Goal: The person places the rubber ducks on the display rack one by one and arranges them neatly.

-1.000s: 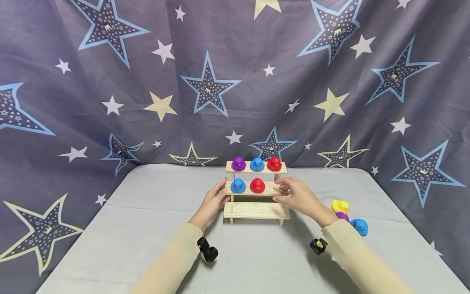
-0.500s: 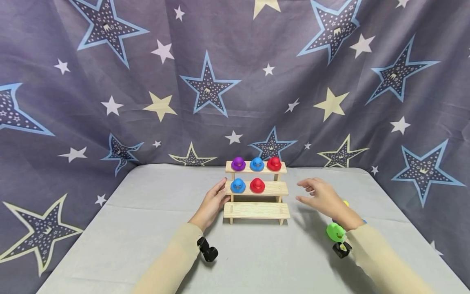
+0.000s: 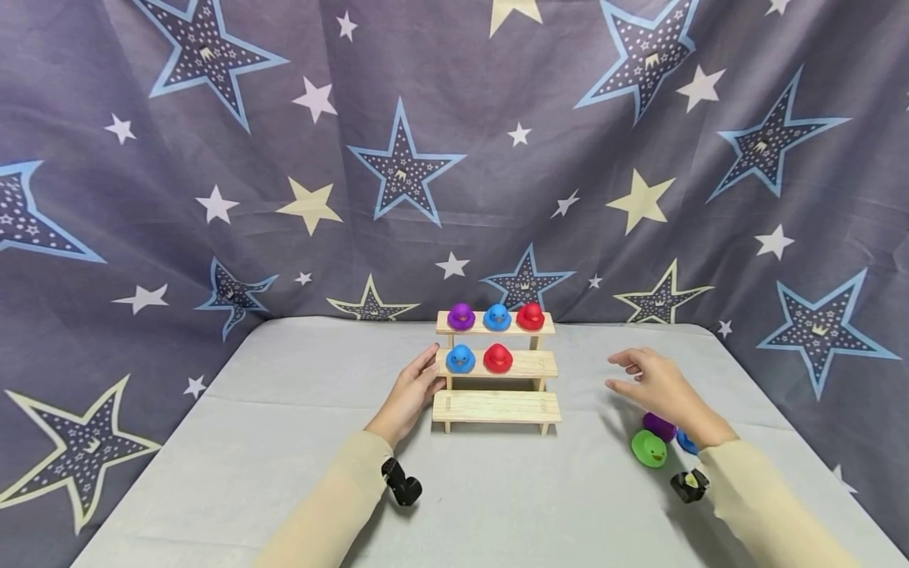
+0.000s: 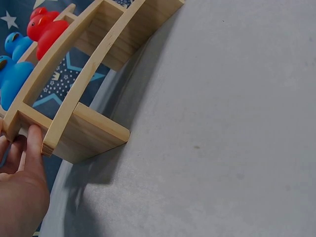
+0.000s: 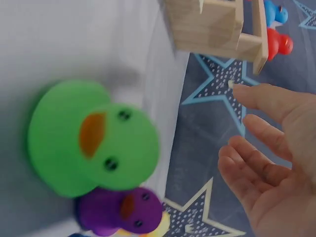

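A three-step wooden stand [image 3: 497,406] is in the middle of the head view. Its top step bears a purple duck [image 3: 461,317], a blue duck [image 3: 497,317] and a red duck [image 3: 530,316]. On the middle step sit another blue duck [image 3: 461,359] and another red duck [image 3: 498,358]; the lowest step is bare. My left hand [image 3: 408,392] holds the stand's left end, thumb [image 4: 34,148] against the wood. Right of the stand my right hand [image 3: 663,388] hovers with loosely bent fingers and nothing in them, near a green duck [image 3: 649,449].
Beside the green duck lie a purple duck [image 3: 659,427] and a blue duck [image 3: 687,442], partly covered by the right forearm. A yellow duck [image 5: 163,225] peeks out behind the purple one in the right wrist view. A star-patterned cloth [image 3: 398,260] hangs behind the table.
My right hand has drawn away from the stand's middle step to the right, uncovering the green duck and covering the yellow one in the head view. The left hand has stayed on the stand.
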Demonstrator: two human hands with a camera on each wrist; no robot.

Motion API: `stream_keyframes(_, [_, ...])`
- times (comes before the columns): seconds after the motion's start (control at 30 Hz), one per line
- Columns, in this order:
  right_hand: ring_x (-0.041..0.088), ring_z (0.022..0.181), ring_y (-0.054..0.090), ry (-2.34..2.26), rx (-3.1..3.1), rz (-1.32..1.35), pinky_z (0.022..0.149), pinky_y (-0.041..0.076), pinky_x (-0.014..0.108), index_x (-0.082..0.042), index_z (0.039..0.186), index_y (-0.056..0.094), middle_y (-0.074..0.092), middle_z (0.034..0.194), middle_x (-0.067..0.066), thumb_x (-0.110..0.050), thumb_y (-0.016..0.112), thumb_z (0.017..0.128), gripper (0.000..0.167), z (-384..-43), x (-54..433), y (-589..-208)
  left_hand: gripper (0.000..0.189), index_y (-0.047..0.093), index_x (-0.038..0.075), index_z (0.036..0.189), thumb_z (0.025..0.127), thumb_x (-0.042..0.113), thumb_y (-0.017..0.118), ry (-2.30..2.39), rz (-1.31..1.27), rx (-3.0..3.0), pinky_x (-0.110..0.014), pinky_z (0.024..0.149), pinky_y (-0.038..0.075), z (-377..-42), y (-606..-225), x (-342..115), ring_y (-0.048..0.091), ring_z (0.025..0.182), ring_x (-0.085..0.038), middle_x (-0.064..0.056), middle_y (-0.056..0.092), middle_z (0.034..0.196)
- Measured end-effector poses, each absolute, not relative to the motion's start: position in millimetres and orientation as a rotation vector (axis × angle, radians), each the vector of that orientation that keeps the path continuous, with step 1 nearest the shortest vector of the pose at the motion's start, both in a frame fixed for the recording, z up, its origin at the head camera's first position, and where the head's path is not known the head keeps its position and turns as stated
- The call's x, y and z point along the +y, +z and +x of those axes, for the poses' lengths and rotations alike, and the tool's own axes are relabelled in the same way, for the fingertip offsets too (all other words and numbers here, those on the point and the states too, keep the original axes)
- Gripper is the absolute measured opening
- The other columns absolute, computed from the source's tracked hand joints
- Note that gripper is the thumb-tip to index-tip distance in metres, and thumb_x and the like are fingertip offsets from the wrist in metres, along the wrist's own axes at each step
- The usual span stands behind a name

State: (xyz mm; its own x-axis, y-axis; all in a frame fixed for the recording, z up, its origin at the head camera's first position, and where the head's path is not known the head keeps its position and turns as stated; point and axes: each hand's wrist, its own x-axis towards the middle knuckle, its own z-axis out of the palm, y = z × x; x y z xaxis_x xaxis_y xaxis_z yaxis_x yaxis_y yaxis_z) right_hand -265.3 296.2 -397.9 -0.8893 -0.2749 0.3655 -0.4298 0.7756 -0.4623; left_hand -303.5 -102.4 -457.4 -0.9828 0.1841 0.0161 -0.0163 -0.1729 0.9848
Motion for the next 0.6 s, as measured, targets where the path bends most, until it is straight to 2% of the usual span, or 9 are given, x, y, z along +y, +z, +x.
stream_keyframes(0.4, [0.042, 0.101, 0.062, 0.733, -2.787, 0.427, 0.085, 0.055, 0.059, 0.003, 0.115, 0.07, 0.067, 0.11, 0.022, -0.016, 0.077, 0.088, 0.034, -269.9, 328.4, -416.7, 0.053, 0.024, 0.003, 0.158, 0.108, 0.006, 0.04, 2.309, 0.215, 1.933, -0.037, 0.116, 0.038, -303.4, -457.7, -102.1, 0.032, 0.144, -0.034, -0.021, 0.025, 0.16])
stream_keyframes(0.6, [0.043, 0.1, 0.062, 0.728, -2.84, 0.389, 0.084, 0.055, 0.06, 0.005, 0.113, 0.07, 0.067, 0.109, 0.025, -0.015, 0.075, 0.088, 0.033, -271.8, 344.4, -426.3, 0.053, 0.024, 0.003, 0.158, 0.108, 0.007, 0.04, 2.305, 0.208, 1.935, -0.037, 0.116, 0.039, -303.3, -457.9, -101.9, 0.031, 0.145, -0.034, -0.02, 0.023, 0.161])
